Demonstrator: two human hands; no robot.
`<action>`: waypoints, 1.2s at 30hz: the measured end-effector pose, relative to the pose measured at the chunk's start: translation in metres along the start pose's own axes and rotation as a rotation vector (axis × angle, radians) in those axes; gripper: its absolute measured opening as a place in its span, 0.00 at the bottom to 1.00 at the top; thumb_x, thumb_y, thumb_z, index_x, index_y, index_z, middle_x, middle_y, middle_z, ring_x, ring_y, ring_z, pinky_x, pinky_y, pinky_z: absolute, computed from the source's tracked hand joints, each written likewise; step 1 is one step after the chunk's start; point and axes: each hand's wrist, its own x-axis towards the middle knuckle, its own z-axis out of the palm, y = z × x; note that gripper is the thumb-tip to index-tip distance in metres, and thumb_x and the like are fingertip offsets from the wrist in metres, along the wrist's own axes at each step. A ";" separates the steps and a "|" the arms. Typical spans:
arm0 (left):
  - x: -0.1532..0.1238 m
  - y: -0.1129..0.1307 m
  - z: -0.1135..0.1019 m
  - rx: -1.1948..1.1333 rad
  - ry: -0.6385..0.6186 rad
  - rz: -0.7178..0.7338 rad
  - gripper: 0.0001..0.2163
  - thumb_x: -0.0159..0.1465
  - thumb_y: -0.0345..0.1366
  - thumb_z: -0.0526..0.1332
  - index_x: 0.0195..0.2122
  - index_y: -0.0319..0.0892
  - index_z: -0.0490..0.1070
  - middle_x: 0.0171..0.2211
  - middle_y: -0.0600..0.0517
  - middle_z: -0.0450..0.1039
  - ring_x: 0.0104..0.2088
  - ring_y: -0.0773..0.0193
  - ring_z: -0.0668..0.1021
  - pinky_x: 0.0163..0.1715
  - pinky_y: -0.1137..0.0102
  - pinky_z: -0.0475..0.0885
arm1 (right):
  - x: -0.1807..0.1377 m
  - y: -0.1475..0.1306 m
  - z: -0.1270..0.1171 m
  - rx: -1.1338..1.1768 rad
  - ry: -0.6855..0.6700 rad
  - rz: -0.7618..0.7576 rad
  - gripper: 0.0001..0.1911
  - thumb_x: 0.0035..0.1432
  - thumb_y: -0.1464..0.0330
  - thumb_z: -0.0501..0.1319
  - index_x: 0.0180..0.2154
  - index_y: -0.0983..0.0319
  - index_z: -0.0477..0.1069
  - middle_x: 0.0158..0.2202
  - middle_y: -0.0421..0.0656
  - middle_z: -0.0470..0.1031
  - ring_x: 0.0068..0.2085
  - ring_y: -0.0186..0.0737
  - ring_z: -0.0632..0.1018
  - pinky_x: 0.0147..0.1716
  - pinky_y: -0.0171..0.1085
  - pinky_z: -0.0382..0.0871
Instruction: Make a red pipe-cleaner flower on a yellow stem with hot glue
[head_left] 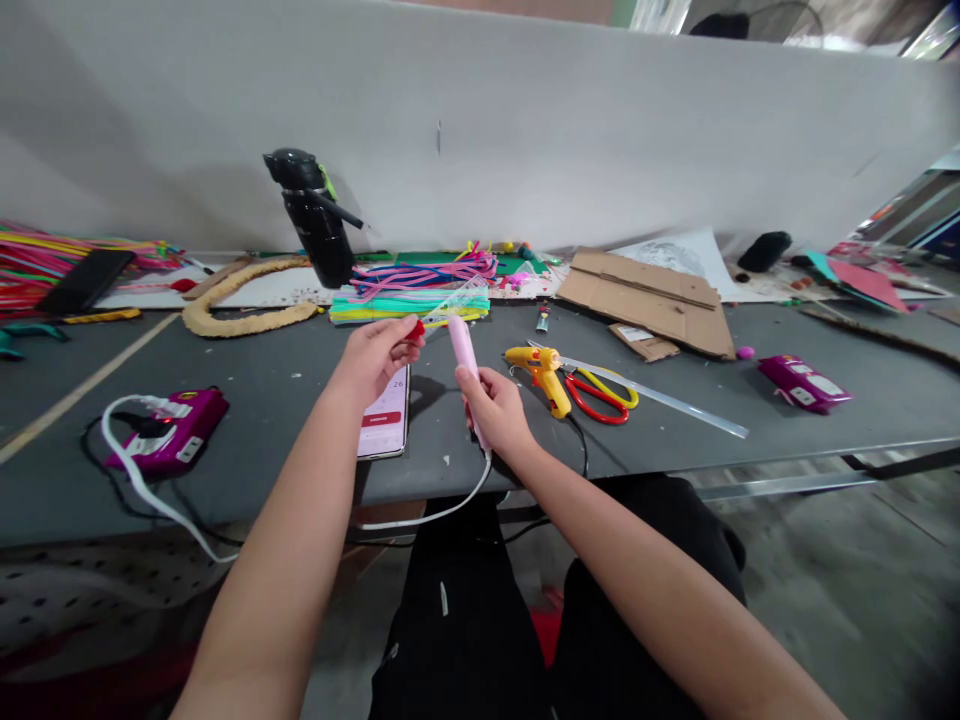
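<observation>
A grey table (pixel 285 400) runs along a white wall (pixel 480 130). The left hand (pixel 375 357) pinches a small red piece (pixel 415 331) between its fingertips; a phone (pixel 384 436) lies at its six o'clock, a black bottle (pixel 319 230) at eleven. At the red piece's three o'clock, the right hand (pixel 495 407) wraps a corded pink stick (pixel 463 345). A yellow glue gun (pixel 550 380) lies at that hand's two o'clock.

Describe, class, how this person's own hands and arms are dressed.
The left hand and right hand wear no gloves. Both forearms are bare, with no sleeve, watch or bracelet showing. Below them, black legwear is visible.
</observation>
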 end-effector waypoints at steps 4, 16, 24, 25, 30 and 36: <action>-0.005 -0.006 0.010 0.046 -0.133 -0.060 0.16 0.54 0.47 0.75 0.32 0.37 0.79 0.29 0.48 0.79 0.26 0.69 0.78 0.30 0.74 0.74 | 0.001 0.002 0.001 -0.053 -0.022 -0.013 0.26 0.61 0.43 0.60 0.29 0.59 0.67 0.21 0.34 0.65 0.19 0.31 0.69 0.18 0.31 0.61; -0.010 -0.011 0.018 0.110 -0.237 -0.138 0.21 0.52 0.52 0.75 0.32 0.38 0.80 0.24 0.52 0.75 0.25 0.69 0.77 0.33 0.71 0.76 | 0.000 -0.002 0.001 0.004 -0.006 -0.009 0.25 0.63 0.46 0.58 0.28 0.59 0.66 0.20 0.35 0.66 0.17 0.31 0.69 0.16 0.31 0.59; -0.012 -0.011 0.015 0.167 -0.300 -0.026 0.19 0.53 0.46 0.76 0.41 0.40 0.81 0.37 0.48 0.81 0.35 0.64 0.82 0.38 0.71 0.77 | -0.001 -0.001 0.001 -0.001 0.007 -0.022 0.24 0.64 0.47 0.58 0.27 0.59 0.65 0.20 0.35 0.65 0.17 0.31 0.68 0.16 0.32 0.59; -0.012 -0.011 0.015 0.175 -0.299 -0.002 0.19 0.52 0.45 0.77 0.41 0.40 0.81 0.38 0.48 0.81 0.36 0.64 0.82 0.38 0.70 0.77 | -0.001 -0.001 0.001 -0.004 0.007 -0.021 0.24 0.64 0.46 0.58 0.27 0.59 0.65 0.20 0.35 0.65 0.17 0.31 0.68 0.16 0.32 0.59; -0.012 -0.009 0.014 0.178 -0.232 0.030 0.17 0.49 0.43 0.78 0.37 0.39 0.81 0.34 0.49 0.81 0.33 0.64 0.81 0.38 0.69 0.77 | -0.001 -0.005 0.002 -0.004 0.032 -0.009 0.25 0.62 0.46 0.59 0.27 0.59 0.65 0.20 0.35 0.65 0.17 0.31 0.68 0.16 0.32 0.58; -0.011 -0.002 0.010 0.121 -0.141 0.065 0.16 0.48 0.40 0.78 0.35 0.41 0.82 0.33 0.50 0.82 0.32 0.66 0.81 0.39 0.70 0.77 | 0.001 -0.003 0.001 0.079 0.097 0.023 0.25 0.61 0.45 0.60 0.29 0.59 0.66 0.20 0.35 0.65 0.17 0.30 0.67 0.15 0.31 0.58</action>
